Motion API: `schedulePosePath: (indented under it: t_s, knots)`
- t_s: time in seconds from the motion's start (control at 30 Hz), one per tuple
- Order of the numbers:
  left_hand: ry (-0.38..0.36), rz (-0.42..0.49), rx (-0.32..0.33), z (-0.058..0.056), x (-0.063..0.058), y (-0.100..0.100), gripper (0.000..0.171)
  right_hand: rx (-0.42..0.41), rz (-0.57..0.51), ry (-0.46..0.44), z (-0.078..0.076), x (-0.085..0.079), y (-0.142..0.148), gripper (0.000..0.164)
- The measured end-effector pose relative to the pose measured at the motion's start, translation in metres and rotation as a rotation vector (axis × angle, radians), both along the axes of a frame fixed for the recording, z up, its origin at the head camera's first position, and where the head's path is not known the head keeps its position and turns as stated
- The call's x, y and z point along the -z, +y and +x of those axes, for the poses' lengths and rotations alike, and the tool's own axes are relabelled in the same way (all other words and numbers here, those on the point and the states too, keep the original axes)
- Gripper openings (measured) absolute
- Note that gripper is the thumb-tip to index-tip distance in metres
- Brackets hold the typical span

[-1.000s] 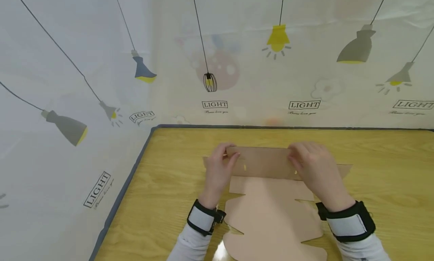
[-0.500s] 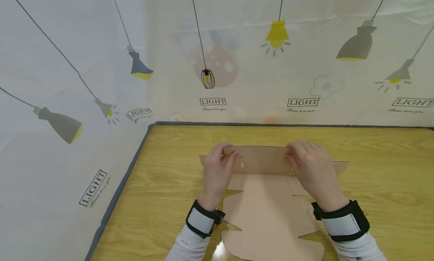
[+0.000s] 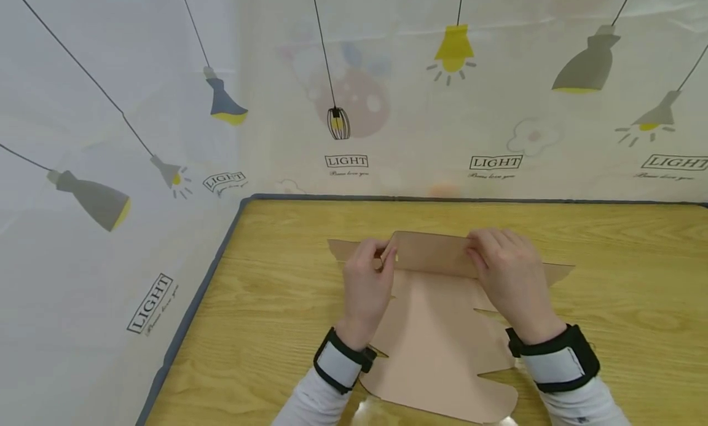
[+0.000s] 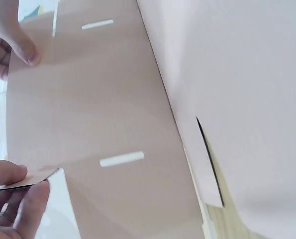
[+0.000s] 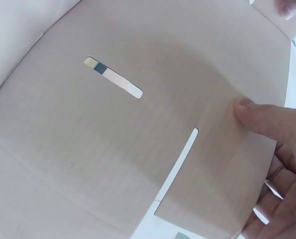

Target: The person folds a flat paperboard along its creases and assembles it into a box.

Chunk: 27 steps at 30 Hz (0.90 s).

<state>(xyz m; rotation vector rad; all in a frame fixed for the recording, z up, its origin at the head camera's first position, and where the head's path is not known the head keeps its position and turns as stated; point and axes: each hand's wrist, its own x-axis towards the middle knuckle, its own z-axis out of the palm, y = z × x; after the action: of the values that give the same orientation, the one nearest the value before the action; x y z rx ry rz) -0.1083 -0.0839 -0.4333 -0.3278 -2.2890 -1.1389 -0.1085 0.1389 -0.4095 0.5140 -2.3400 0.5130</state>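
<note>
A brown die-cut cardboard box blank [image 3: 437,334] lies on the table, its far panel [image 3: 434,254] folded up from a crease. My left hand [image 3: 366,291] pinches a small flap [image 4: 38,176] at the panel's left end between thumb and fingers; that flap bends away from the panel in the left wrist view. My right hand [image 3: 511,281] grips the panel's upper right edge, thumb [image 5: 252,112] on the near face and fingers behind. Narrow slots are cut through the panel in both wrist views. Pointed tabs stick out past both hands.
The wood-grain table [image 3: 265,303] extends around the cardboard. Behind it and to the left rises a pale covering [image 3: 409,125] printed with lamps, its bottom edged by a dark blue strip [image 3: 332,197]. Each wrist wears a black and white strap [image 3: 558,361].
My left hand has shifted slightly right and bent the left flap toward itself. The cardboard's near end has moved away from me and turned slightly. My right hand keeps its grip.
</note>
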Motion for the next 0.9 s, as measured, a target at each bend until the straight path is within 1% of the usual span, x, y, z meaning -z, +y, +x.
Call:
schedulePosePath:
  t_s: [0.07,0.17,0.23,0.3,0.37,0.53,0.67,0.83,0.9]
  knots:
    - [-0.064,0.005,0.016,0.003,-0.004,0.003,0.012,0.005,-0.002,-0.001,0.0,0.0,0.0,0.023]
    - [-0.163,0.029,0.046,0.008,-0.012,0.004,0.024,0.008,-0.004,-0.006,0.0,0.001,0.0,0.022]
    - [-0.211,0.058,0.064,0.01,-0.017,0.002,0.03,0.009,-0.007,-0.013,0.0,0.001,0.0,0.022]
    - [-0.246,0.08,0.076,0.01,-0.02,0.0,0.033,0.011,-0.008,-0.019,0.0,0.0,0.0,0.021]
    - [-0.286,0.112,0.087,0.011,-0.022,-0.001,0.03,0.01,-0.008,-0.023,0.0,0.0,-0.001,0.021]
    - [-0.4,0.218,0.095,0.012,-0.024,0.004,0.028,-0.007,-0.004,-0.021,0.0,0.0,0.0,0.02]
    - [-0.463,0.306,0.1,0.014,-0.023,0.01,0.026,-0.031,0.01,-0.022,-0.001,0.001,0.0,0.019]
    - [-0.534,0.427,0.164,0.016,-0.02,0.013,0.031,-0.073,0.053,-0.008,-0.003,0.005,0.0,0.019]
    - [-0.538,0.442,0.182,0.015,-0.019,0.013,0.032,-0.087,0.067,-0.009,-0.003,0.006,0.0,0.02]
